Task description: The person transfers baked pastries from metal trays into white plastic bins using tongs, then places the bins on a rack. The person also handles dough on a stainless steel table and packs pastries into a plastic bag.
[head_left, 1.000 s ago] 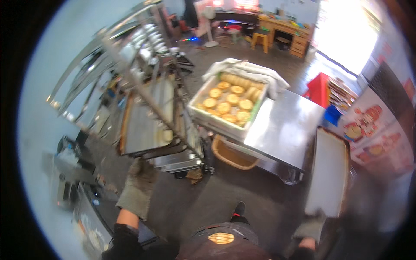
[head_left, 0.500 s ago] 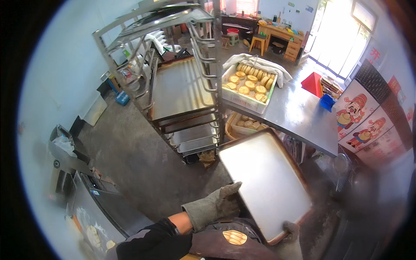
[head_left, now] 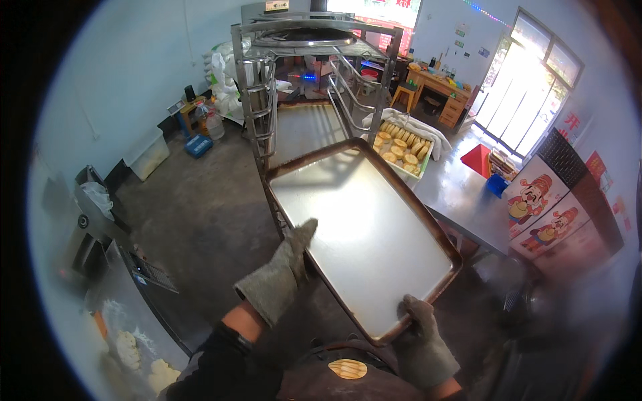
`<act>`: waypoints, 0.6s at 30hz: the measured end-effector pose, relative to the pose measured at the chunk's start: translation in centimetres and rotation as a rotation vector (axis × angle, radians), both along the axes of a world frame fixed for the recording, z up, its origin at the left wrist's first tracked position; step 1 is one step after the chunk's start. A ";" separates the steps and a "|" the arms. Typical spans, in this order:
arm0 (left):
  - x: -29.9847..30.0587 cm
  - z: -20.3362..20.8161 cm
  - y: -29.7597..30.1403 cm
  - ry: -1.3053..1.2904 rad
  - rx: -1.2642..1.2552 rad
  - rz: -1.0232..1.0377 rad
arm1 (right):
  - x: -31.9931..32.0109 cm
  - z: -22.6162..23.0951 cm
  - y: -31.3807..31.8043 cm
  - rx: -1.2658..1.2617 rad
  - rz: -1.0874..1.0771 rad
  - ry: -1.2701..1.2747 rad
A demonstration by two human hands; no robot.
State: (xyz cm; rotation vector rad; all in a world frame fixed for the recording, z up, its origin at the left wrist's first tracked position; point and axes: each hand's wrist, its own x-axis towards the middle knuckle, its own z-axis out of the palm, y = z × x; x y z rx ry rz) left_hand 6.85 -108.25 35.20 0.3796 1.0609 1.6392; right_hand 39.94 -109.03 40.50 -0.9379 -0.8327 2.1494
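Note:
Between my hands is a bare baking tray (head_left: 364, 234), a shallow metal sheet with browned rims, tilted and lit by glare. My left hand (head_left: 284, 271), in a thick grey oven glove, grips its left edge with the thumb over the rim. At the near corner my right hand (head_left: 426, 334), gloved the same way, has its thumb on the tray; the fingers of both hands are hidden beneath. Just beyond the tray's far end stands a metal tray rack (head_left: 251, 100). Another baking tray (head_left: 307, 130) lies in the rack, partly covered by the held one.
Right of the rack, a crate (head_left: 420, 170) of round golden pastries sits on a steel table (head_left: 461, 207), with a cloth over its back edge. A red box (head_left: 477, 160) and a blue scoop (head_left: 496, 185) are farther right. Pieces of dough (head_left: 164, 375) lie on the worktop at lower left.
The held tray has risen and moved left toward the rack, turning a little. Both gloved hands have moved up with it. My view has swung left, so the rack appears more head-on.

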 end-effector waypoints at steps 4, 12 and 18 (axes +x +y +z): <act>-6.2 0.0 4.1 0.016 -0.149 -0.074 | -4.4 2.0 -0.8 0.059 0.139 0.027; -20.4 -5.9 13.1 0.185 0.054 0.090 | -10.5 5.4 -2.0 0.122 0.396 0.077; -12.1 1.5 4.4 -0.029 0.219 -0.010 | -16.5 6.3 5.9 0.065 0.519 -0.022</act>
